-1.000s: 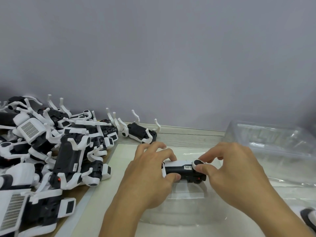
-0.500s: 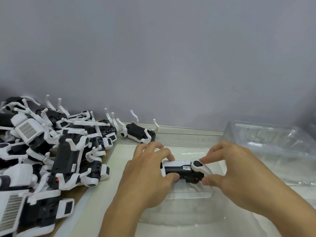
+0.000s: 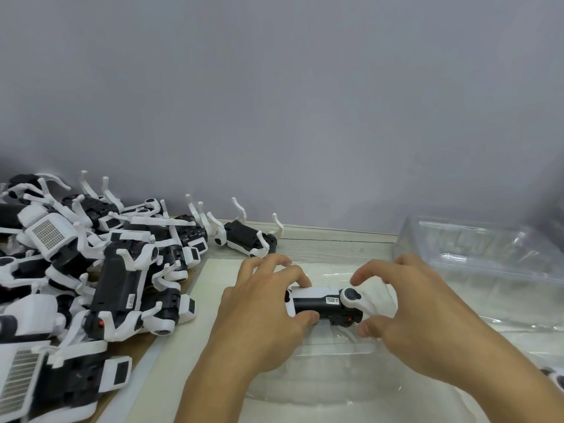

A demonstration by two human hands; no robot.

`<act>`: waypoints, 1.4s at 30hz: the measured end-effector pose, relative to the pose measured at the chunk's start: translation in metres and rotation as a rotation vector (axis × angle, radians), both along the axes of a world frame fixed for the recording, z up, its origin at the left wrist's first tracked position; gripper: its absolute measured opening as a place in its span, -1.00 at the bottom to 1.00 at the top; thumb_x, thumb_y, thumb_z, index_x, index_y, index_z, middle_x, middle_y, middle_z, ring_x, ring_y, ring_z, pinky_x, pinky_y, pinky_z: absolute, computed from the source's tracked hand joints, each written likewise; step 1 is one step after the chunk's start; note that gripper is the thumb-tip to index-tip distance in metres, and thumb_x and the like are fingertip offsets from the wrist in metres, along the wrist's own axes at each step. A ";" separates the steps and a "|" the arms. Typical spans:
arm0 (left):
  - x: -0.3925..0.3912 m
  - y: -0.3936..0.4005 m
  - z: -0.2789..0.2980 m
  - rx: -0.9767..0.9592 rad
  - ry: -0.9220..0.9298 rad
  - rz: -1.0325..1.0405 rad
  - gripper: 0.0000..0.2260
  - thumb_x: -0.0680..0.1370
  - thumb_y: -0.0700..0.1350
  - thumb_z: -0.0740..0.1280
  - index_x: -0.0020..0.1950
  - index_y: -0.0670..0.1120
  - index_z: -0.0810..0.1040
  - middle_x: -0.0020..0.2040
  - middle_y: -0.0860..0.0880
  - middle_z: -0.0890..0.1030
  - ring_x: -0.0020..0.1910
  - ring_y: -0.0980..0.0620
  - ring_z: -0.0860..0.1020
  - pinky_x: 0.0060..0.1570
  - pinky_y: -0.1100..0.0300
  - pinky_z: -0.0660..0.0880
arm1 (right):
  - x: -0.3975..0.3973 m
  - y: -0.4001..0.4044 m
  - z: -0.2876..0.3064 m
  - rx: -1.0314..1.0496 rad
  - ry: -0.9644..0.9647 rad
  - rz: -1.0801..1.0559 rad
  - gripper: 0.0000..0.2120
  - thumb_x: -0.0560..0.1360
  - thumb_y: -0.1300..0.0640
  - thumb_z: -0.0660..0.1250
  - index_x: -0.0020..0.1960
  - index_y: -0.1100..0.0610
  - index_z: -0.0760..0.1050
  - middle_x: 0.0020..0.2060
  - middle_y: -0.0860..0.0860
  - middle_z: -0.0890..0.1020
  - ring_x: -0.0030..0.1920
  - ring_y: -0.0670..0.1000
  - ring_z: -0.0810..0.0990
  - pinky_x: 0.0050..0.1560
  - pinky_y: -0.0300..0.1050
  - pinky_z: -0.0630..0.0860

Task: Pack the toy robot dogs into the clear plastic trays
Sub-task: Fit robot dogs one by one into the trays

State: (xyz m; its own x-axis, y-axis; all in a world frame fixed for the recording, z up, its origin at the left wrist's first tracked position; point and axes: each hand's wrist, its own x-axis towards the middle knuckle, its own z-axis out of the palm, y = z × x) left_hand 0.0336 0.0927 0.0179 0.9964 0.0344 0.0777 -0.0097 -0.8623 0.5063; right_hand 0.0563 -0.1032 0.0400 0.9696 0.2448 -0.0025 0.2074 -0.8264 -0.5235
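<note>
Over the clear tray (image 3: 332, 349) in front of the person, a dog (image 3: 323, 303) is lying on its side, belly label showing, held between both hands. The left hand (image 3: 259, 315) is gripping its rear end, thumb under the black body and fingers curled over the white top. The right hand (image 3: 406, 306) is curling round the head end, fingertips at the white leg by the round joint, though whether it is pinching the leg or only closing on it is hard to tell.

The risk, as I judge it, is a leg sticking out: if it is not folding flat, the dog may be sitting proud of the moulded pocket, or the thin plastic may be buckling under a push.

The pocket's outline is nearly invisible through the glare, so whether the dog is touching the tray cannot be told. Spare trays (image 3: 488, 254) are stacking up at right, well apart from the pile (image 3: 100, 270) of unpacked dogs at left, which the frame edge is cutting off.
</note>
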 end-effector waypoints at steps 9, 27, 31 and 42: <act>0.001 0.001 0.000 -0.036 0.020 -0.028 -0.75 0.52 0.21 0.35 0.18 0.26 0.50 0.40 0.39 0.21 0.44 0.28 0.04 0.37 0.09 0.20 | 0.007 0.011 -0.017 0.084 -0.213 -0.127 -0.85 0.38 -0.17 0.50 -0.28 -0.21 0.55 -0.06 -0.30 0.38 0.00 -0.22 0.30 -0.22 -0.37 0.22; 0.013 0.016 -0.022 -0.919 -0.097 0.304 -0.84 0.60 -0.01 0.33 -0.09 0.24 0.63 -0.05 0.16 0.68 0.04 0.25 0.59 0.01 0.22 0.43 | -0.029 0.068 -0.016 -0.016 -0.302 0.281 -0.63 0.49 -0.33 -0.03 0.08 -0.16 0.39 0.00 -0.24 0.45 0.03 -0.12 0.35 0.07 -0.14 0.31; 0.015 0.015 -0.024 -0.937 -0.112 0.334 -0.80 0.62 -0.04 0.29 -0.10 0.23 0.63 -0.03 0.15 0.68 0.11 0.14 0.59 0.08 0.14 0.47 | -0.029 0.068 -0.014 -0.018 -0.332 0.277 -0.72 0.58 -0.21 -0.05 -0.14 -0.08 0.28 -0.17 -0.16 0.43 -0.05 -0.08 0.34 0.01 -0.11 0.35; 0.012 0.009 -0.023 -0.904 -0.139 0.315 -0.79 0.61 -0.08 0.32 -0.12 0.24 0.57 0.06 0.15 0.65 0.13 0.20 0.55 -0.03 0.29 0.39 | -0.028 0.066 -0.013 -0.052 -0.357 0.212 -0.84 0.59 -0.09 0.08 -0.01 -0.06 0.38 -0.24 -0.12 0.47 -0.01 -0.06 0.39 -0.10 -0.11 0.39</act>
State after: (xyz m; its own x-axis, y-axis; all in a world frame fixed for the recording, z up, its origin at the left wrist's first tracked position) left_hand 0.0453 0.1017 -0.0051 0.9152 0.4028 0.0077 0.0448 -0.1207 0.9917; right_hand 0.0287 -0.0376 0.0270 0.8398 0.4479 0.3069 0.5369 -0.7690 -0.3469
